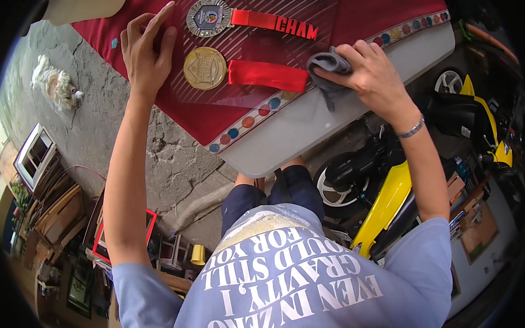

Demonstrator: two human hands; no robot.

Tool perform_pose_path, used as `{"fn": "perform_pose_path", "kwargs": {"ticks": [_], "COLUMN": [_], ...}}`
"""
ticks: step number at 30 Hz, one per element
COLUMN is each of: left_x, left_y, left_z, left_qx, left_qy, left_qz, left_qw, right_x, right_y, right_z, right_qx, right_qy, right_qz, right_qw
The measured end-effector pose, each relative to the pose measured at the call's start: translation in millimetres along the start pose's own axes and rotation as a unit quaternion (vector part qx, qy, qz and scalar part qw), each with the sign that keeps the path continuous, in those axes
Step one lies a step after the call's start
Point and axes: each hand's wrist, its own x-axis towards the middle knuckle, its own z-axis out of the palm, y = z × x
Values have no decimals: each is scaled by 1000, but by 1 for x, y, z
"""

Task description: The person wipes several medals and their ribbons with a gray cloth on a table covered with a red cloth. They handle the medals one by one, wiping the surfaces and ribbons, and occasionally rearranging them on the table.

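Note:
My right hand [374, 76] is closed on a bunched dark grey cloth [328, 68]. The cloth touches the table near the end of a red ribbon [268, 75]. That ribbon belongs to a round gold medal [205, 68] lying flat. Just beyond it lies a silver medal [208, 17] with a dark centre and its own red ribbon [275, 23]. To the left of both medals is my left hand [147, 49], empty, its fingers apart over the dark red tablecloth [186, 117]. I cannot tell whether its fingertips touch the surface.
The tablecloth has a trim of coloured dots [248, 122] along the near edge of the white table [299, 131]. A yellow and black motorcycle [385, 203] stands at the right. On the concrete ground at the left is a white dog [57, 83]. Stacked wood [56, 211] lies lower left.

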Motion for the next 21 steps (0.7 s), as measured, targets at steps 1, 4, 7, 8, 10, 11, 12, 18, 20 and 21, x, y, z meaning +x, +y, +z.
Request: {"fn": "perform_pose_path", "kwargs": {"ticks": [1,4,7,8,10,11,12,18,20,21], "left_x": [-1,-2,-2,-2,-1,0,-1,-2,-1,-1], "left_y": [1,2,-1,-3,-3,-3,-3,-2,4,4], "left_z": [-1,-2,-1,1,3,4,3,-1,-2,-1], "left_qx": [0,5,13,16,7,2,1,5,2,2], "left_qy": [-3,-5,6,12,12,12,12,3,-5,-6], "left_qz": [-7,-16,-10,-6,0,4,3,-15,-22,-20], "left_qw": [1000,1000,1000,1000,1000,1000,1000,1000,1000,1000], "right_x": [-3,1,19,25,28,28,24,8,18,27], "right_y": [5,10,2,0,2,3,7,11,7,3], "right_z": [-4,-20,-17,-13,-1,2,2,-17,-16,-12], "right_qx": [-10,-8,13,24,39,47,43,22,23,27], "right_qy": [-10,-3,29,41,40,39,16,4,20,24], "right_qz": [-16,-27,-32,-34,-47,-53,-48,-41,-38,-38], "right_qw": [1000,1000,999,998,997,997,998,999,999,999]}}
